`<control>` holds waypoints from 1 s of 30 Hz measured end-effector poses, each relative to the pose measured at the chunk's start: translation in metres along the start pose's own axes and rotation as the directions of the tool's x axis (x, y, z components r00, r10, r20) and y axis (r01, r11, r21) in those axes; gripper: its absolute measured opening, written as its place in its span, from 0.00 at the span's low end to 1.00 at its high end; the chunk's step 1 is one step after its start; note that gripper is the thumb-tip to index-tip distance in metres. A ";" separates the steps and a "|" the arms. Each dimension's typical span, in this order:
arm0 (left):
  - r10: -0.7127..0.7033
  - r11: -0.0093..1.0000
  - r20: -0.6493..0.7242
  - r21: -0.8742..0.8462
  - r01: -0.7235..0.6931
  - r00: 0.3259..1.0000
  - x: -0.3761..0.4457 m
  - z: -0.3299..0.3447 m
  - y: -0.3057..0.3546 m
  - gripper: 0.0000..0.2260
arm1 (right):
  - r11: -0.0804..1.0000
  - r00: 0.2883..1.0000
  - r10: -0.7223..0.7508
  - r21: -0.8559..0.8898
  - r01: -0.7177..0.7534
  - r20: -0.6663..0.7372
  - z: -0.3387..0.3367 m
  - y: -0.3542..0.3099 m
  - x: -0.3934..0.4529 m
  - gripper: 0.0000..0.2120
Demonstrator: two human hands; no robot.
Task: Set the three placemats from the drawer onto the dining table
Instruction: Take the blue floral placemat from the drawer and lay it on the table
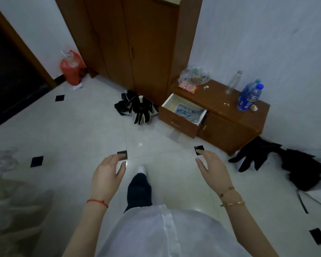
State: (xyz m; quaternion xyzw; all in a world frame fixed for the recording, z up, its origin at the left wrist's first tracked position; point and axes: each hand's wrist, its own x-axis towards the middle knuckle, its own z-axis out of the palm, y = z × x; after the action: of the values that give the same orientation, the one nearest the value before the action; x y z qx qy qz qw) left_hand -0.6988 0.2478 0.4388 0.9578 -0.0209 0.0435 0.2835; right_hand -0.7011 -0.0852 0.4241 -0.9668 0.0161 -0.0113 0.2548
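A low brown cabinet point(230, 127) stands against the right wall with its left drawer point(178, 122) pulled out. Blue-and-white patterned placemats point(188, 113) lie inside the drawer. My left hand point(107, 171) and my right hand point(211, 166) are held out in front of me over the floor, both empty with fingers apart, well short of the drawer. The dining table is not in view.
Plastic bottles point(249, 96) and a clear bag point(193, 76) sit on the cabinet top. Black garments point(137, 108) lie on the tiled floor left of the drawer, more black cloth point(267, 158) to its right. A tall wooden wardrobe point(137, 43) stands behind; a red bag point(71, 69) leans by the wall.
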 end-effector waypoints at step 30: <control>0.442 0.896 0.306 -0.114 -0.429 0.843 0.565 0.187 0.077 0.13 | 0.858 0.848 0.511 0.141 -0.494 -0.139 0.017 0.111 0.416 0.14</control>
State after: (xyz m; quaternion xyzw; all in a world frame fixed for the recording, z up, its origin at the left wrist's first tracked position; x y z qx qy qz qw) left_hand -0.1284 0.0726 0.3783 0.9159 -0.2847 -0.0518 0.2782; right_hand -0.2881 -0.1883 0.3605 -0.9103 0.2898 -0.0279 0.2944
